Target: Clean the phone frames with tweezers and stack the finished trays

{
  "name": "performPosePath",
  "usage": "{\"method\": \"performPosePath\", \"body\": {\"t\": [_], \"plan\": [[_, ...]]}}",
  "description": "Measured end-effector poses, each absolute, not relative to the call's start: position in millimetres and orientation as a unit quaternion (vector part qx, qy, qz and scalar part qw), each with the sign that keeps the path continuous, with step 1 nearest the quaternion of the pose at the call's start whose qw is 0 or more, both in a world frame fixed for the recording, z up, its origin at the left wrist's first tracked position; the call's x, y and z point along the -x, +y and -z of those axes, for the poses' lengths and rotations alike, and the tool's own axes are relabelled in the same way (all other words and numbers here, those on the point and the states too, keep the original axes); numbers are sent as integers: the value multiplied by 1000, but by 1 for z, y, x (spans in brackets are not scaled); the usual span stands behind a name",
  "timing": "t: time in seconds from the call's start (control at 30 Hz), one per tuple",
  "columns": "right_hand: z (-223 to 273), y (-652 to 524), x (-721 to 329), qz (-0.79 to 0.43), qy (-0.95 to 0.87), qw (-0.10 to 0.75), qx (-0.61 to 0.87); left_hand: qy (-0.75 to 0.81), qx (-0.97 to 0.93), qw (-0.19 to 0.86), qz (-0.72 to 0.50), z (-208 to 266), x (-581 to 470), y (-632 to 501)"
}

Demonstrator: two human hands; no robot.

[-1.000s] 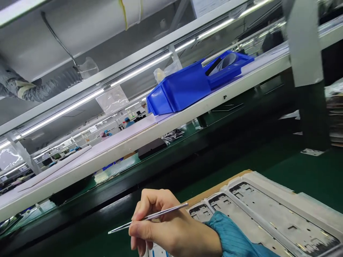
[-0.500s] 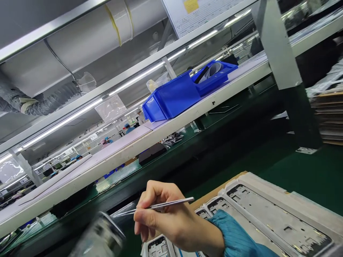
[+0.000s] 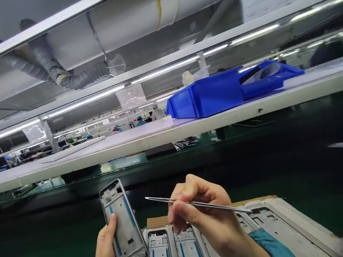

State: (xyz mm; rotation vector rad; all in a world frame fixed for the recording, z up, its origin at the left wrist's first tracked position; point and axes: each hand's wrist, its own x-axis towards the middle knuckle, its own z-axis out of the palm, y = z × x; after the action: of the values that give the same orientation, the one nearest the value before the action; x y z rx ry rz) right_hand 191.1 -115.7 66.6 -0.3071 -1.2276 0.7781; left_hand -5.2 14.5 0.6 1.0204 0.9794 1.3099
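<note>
My left hand (image 3: pixel 106 238) grips a phone frame (image 3: pixel 123 219) by its edges, thumb lying on its inner face. The frame is a tilted silvery plate with a dark rim, cut-outs and blue strips along it. To its right, my right hand (image 3: pixel 199 205) pinches a pair of metal tweezers (image 3: pixel 211 205) between thumb and fingers. The tweezers' tips point left toward the frame and stand apart from it. Below my hands, a white tray (image 3: pixel 297 210) holds several similar phone frames (image 3: pixel 158 242), some with blue strips; my right wrist partly hides them.
A white shelf edge (image 3: pixel 134 151) slants across beyond the dark green worktop (image 3: pixel 53 223). On the shelf stand blue plastic bins (image 3: pixel 211 94). Black items (image 3: pixel 160 150) lie beneath it. In the far background, several people in caps sit at benches.
My left hand has brought the blurred phone frame upright into clearer view. My right hand with the tweezers appears farther right. The camera view has turned and levelled somewhat.
</note>
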Motion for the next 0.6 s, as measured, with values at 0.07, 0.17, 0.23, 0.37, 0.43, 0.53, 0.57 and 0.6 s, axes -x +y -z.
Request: {"method": "performPosePath", "body": {"t": [0.07, 0.17, 0.23, 0.37, 0.43, 0.53, 0.57, 0.6], "plan": [[-63, -112, -190, -347, -571, 728, 154, 379, -433, 616, -538, -1, -1, 15], [-57, -104, -187, -356, -574, 714, 182, 279, -447, 644, -554, -4, -7, 3], [-53, -98, -183, -360, -575, 706, 205, 241, -455, 661, -546, -7, -7, -5], [-43, -84, -180, -351, -579, 688, 262, 203, -491, 699, -479, -9, -3, -6], [-39, -81, -180, -337, -586, 682, 281, 194, -500, 703, -467, -7, -4, -1], [-34, -81, -184, -314, -609, 659, 311, 213, -495, 706, -460, -6, -8, 2], [-32, -82, -185, -307, -619, 644, 329, 223, -492, 706, -457, -6, -9, 1], [-31, -83, -186, -295, -630, 626, 351, 233, -489, 706, -456, -7, -10, -2]]}}
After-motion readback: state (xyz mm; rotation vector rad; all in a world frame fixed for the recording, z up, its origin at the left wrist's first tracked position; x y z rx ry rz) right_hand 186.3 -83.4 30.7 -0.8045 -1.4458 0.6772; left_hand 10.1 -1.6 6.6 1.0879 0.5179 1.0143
